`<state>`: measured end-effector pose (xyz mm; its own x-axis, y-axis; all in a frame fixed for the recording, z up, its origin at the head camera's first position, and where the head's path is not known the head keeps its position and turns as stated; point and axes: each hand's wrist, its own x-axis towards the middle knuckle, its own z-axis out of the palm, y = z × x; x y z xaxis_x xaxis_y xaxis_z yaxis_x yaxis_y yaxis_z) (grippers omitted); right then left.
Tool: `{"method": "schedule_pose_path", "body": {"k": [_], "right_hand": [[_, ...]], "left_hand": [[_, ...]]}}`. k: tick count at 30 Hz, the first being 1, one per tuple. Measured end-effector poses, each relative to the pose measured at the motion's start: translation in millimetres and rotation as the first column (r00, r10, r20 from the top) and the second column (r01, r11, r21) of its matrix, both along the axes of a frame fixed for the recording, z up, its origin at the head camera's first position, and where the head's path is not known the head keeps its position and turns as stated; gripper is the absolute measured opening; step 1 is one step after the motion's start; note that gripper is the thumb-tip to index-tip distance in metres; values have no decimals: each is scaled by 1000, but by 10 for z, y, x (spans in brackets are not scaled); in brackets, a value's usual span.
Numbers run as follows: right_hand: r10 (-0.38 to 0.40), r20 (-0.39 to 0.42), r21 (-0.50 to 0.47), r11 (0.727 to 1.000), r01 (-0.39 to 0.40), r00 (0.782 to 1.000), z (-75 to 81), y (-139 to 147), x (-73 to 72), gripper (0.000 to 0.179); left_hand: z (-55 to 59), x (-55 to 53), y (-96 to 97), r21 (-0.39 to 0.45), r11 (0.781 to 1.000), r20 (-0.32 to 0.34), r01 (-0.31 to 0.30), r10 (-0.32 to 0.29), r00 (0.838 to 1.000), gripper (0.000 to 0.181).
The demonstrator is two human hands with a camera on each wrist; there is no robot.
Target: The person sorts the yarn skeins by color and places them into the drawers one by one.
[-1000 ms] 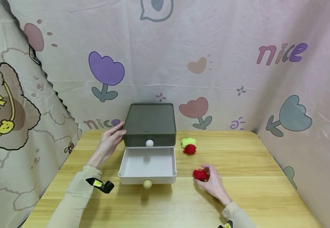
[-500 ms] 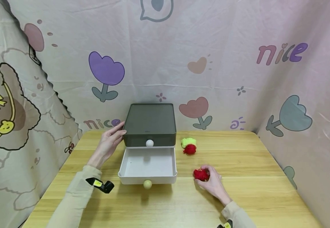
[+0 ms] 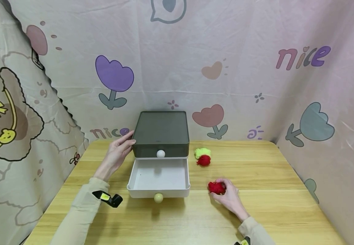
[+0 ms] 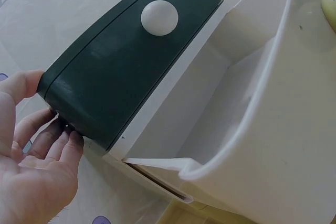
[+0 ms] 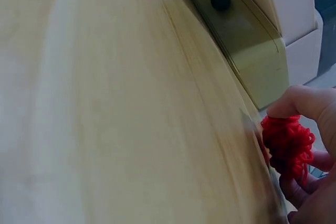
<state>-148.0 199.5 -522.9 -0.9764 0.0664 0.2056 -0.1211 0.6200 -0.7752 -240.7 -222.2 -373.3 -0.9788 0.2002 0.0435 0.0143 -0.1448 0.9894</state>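
Observation:
A small drawer box (image 3: 161,127) with a dark green top stands toward the back of the table. Its lower white drawer (image 3: 158,194) is pulled out, with nothing seen inside. My left hand (image 3: 117,154) rests against the box's left side; in the left wrist view its thumb lies at the top edge and its fingers touch the side of the green upper drawer (image 4: 105,72). To the right of the box, my right hand (image 3: 228,197) holds a red yarn ball (image 3: 216,188) between thumb and fingers at the tabletop. The right wrist view shows the thumb over the yarn (image 5: 287,145).
Beside the box on the right, a yellow-green yarn ball (image 3: 202,151) and another red yarn ball (image 3: 203,160) lie touching. The wooden table (image 3: 271,190) ends at a printed cloth backdrop (image 3: 241,44). A pale yellow knob (image 3: 158,198) sticks out from the open drawer's front.
The right hand and its red yarn have shifted very slightly to the right. The left hand, the box and the other yarn balls stay in place.

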Motion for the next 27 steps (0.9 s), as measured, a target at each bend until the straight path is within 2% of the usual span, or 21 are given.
{"method": "schedule_pose_path", "body": {"k": [5, 11, 23, 27], "right_hand": [[15, 32, -36, 999, -14, 999, 71, 5, 7, 44], [54, 57, -95, 994, -48, 997, 226, -5, 1, 44], [104, 19, -100, 990, -101, 994, 559, -58, -110, 43], [134, -2, -66, 989, -134, 991, 675, -112, -161, 43]], "left_hand": [[0, 1, 2, 1, 1000, 2, 0, 0, 1000, 63], [-3, 3, -2, -4, 1000, -3, -1, 1, 1000, 63], [-2, -3, -2, 9, 1000, 0, 1, -1, 1000, 63], [-3, -8, -2, 5, 1000, 3, -4, 4, 1000, 63]]}}
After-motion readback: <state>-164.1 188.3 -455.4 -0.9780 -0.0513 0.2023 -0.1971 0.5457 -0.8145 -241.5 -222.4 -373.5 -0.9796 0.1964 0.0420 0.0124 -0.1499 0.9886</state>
